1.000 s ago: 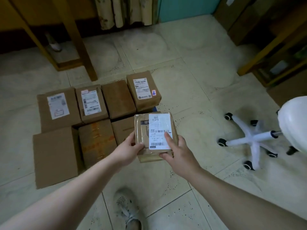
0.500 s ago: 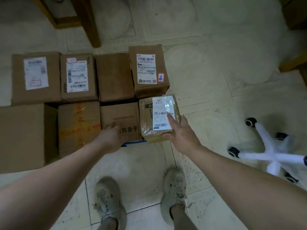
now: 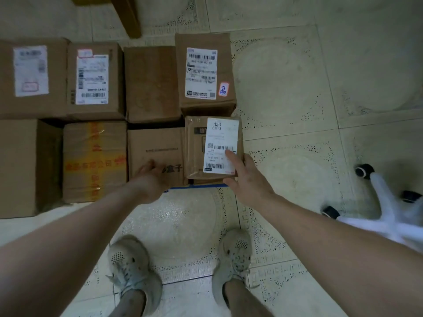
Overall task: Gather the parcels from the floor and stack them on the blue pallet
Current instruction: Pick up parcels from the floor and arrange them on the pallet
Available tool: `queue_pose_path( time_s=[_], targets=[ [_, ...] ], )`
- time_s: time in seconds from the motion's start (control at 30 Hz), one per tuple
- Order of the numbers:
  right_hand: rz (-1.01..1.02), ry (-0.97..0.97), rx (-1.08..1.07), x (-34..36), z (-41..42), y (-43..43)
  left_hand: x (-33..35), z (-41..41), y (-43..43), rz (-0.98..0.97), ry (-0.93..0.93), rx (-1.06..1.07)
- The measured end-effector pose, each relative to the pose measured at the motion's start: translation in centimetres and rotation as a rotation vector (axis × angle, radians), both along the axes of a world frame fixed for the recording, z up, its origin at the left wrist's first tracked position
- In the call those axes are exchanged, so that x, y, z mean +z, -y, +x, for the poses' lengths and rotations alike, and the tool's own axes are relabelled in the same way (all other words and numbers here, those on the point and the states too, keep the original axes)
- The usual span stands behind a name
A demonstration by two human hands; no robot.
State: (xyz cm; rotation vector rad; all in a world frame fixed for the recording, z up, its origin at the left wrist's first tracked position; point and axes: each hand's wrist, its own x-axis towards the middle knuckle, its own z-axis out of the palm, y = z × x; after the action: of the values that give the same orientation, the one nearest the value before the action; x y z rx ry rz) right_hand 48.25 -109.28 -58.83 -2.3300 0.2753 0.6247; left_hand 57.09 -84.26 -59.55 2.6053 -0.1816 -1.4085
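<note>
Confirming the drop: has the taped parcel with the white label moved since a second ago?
Yes. The taped parcel went forward and down, now beside the printed box, just before the stickered box; right hand holds it.

small parcel (image 3: 196, 152) right of lettered box (image 3: 153, 152) | tall box (image 3: 206, 72) behind it | pallet (image 3: 199, 186) beneath | chair base (image 3: 389, 202) well right

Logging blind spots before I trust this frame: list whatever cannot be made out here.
All in the head view:
1. blue pallet: only a thin front strip shows; parcels cover the rest.
2. left hand: motion blur; whether it touches the printed box is unclear.
3. right hand: fingers hidden behind the taped parcel; only the thumb shows.
4. chair base: blurred, cut by the right edge.
</note>
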Motion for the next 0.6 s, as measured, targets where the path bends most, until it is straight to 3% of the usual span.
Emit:
queue_pose_path(
  time_s=[0.13, 0.23, 0.6],
  targets=[
    [-0.042, -0.123, 0.032, 0.5, 1.0, 0.0, 0.7, 0.6, -0.2, -0.047, 0.099, 0.084],
    [-0.099, -0.217, 0.027, 1.7, 1.0, 0.1, 2.2, 0.4, -0.9, 0.009, 0.09, 0.034],
    [-0.271, -0.176, 0.168, 13.4, 5.9, -3.4, 13.4, 1.2, -7.2, -0.005, 0.215, 0.301]
  ],
)
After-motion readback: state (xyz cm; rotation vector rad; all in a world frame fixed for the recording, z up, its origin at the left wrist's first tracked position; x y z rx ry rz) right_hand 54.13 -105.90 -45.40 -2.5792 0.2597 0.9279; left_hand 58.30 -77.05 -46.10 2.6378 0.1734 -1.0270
